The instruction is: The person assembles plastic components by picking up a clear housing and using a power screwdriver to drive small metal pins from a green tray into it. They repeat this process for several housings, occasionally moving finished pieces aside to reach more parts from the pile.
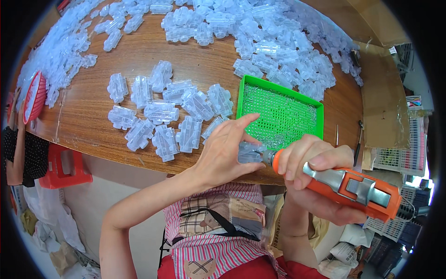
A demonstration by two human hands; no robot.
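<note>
Apparently fastening a clear plastic part (249, 153) near the front edge of the surface (93, 128), beside the green tray (319, 123).
Clamping the part in the left grip (225, 148) and an orange driver (367, 191) in the right grip (312, 166). Best to keep both in line, press evenly, brace firmly, and stop once snug, to avoid cracking thin plastic.

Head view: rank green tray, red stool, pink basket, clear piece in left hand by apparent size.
1. Green tray
2. Red stool, partly hidden
3. Pink basket
4. Clear piece in left hand, partly covered
</note>
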